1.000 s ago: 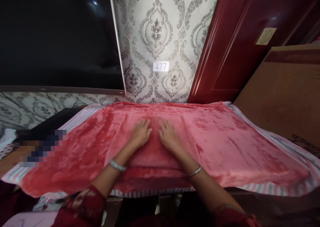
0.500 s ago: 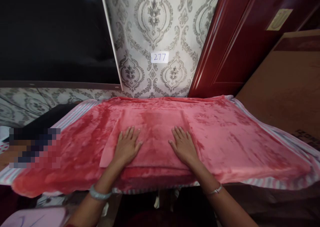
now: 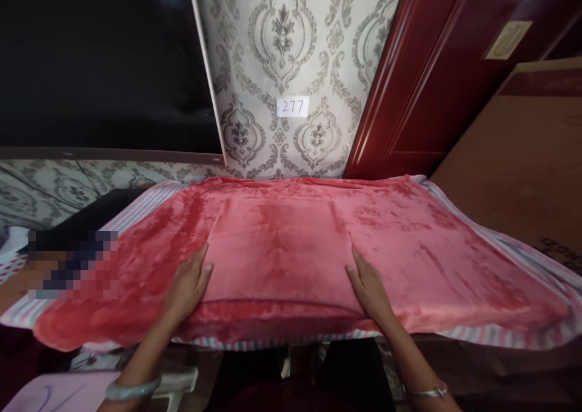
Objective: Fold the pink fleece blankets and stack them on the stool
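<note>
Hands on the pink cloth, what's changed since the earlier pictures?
The left hand and right hand have moved apart and back toward the person, from near the middle of the folded cloth to its left and right edges. Neither visibly grips anything. The folded cloth still lies on the spread blanket, and the 277 label stays on the wall.

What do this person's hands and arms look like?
The left hand and right hand are bare, without gloves. The left arm wears a thick, smooth, pale blue-grey bangle. The right arm wears a thin, silvery bracelet. No sleeves show.
</note>
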`<act>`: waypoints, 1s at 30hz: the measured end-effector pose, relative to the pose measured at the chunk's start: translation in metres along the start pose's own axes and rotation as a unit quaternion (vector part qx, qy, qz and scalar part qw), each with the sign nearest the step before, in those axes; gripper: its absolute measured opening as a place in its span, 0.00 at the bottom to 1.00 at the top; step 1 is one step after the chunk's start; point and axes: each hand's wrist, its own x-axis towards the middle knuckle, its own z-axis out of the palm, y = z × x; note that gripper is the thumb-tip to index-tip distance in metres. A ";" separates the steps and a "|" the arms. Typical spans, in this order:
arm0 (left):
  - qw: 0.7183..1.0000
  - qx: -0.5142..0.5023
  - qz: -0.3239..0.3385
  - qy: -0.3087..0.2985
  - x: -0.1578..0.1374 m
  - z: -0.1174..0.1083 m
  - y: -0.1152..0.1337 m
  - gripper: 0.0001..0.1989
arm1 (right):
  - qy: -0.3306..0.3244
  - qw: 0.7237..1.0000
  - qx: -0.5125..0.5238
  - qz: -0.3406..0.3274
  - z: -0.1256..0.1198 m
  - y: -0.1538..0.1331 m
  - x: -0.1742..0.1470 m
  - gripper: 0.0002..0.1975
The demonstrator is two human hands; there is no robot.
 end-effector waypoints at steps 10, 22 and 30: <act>0.966 -0.213 -0.146 0.009 0.003 -0.011 -0.003 0.36 | 0.017 0.994 0.099 0.034 -0.002 0.009 -0.013 0.34; 0.901 -0.376 -0.211 -0.041 0.008 -0.030 0.009 0.42 | 0.003 0.988 0.123 0.095 -0.010 0.009 -0.016 0.39; 0.849 -0.492 -0.161 -0.108 -0.012 -0.041 0.003 0.48 | -0.036 0.983 0.170 0.056 -0.028 0.036 -0.034 0.30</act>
